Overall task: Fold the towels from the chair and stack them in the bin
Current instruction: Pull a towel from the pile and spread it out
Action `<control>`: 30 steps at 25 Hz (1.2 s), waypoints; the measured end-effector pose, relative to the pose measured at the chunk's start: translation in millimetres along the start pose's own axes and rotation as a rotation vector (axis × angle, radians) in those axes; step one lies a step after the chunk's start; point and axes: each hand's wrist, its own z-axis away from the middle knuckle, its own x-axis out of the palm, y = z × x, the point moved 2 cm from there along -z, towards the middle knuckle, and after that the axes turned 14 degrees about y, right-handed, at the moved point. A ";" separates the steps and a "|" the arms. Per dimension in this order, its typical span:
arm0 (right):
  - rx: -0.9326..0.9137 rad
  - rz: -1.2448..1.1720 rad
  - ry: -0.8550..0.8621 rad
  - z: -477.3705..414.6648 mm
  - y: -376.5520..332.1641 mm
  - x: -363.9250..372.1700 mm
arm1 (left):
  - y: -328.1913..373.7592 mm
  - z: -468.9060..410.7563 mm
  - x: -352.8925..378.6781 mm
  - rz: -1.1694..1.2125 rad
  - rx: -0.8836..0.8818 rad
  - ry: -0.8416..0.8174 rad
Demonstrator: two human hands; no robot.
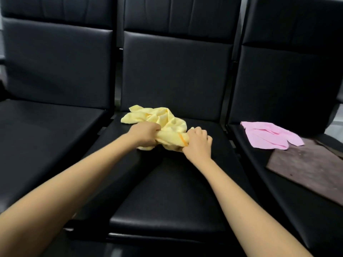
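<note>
Black padded seating, one row, three chairs counted: left chair [46, 136], middle chair [167, 191], right chair [287, 80]. Towels, two counted. Item one, yellow towel [163, 119]: crumpled in a heap toward the back of the middle seat. I grip its near edge with both hands. My left hand [144, 135] is curled round a bunched fold, and my right hand [198, 143] is clenched on the end with the orange stripe. A short stretch of cloth runs between the two. Item two, pink towel [267, 134]: loose and rumpled on the right seat, untouched, its near corner overlapping a brown sheet [306, 167], one counted, lying flat on the same seat. Bin: none in view. Progress, as I judge it: early. Neither towel shows a finished fold and no stack is visible. Left to do: shake out and fold the yellow, fold the pink, and stack both in the bin.
</note>
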 end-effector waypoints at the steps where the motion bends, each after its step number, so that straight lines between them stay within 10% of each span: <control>1: 0.030 0.042 -0.014 -3.0 3.6 -5.0 | -8.4 -2.5 -4.6 0.079 -0.018 0.049; 5: -0.002 0.187 -0.069 -19.2 11.5 -21.7 | -20.4 3.1 -6.0 0.422 -0.067 0.230; 12: -0.091 -0.105 -0.263 -26.0 5.6 -43.9 | -38.9 -7.1 -41.9 0.182 -0.292 0.494; 16: -0.003 -0.387 -0.075 -39.7 6.7 -60.1 | -37.2 -3.2 -43.8 -0.200 -0.214 -0.021; 20: 0.095 -0.709 -0.101 -36.2 -22.5 -65.5 | 28.3 4.9 -59.5 0.532 0.172 -0.146; 23: 0.267 -0.969 -0.171 -37.3 -36.7 -63.5 | 48.3 6.0 -52.3 0.426 0.267 0.024; 26: 0.165 -0.765 -0.477 -32.0 -32.2 -47.6 | 25.2 -0.3 -50.1 0.384 0.198 0.211; 30: 0.202 -0.437 -0.581 -5.0 -33.3 -10.3 | 10.5 -0.9 -67.0 0.967 -0.032 0.223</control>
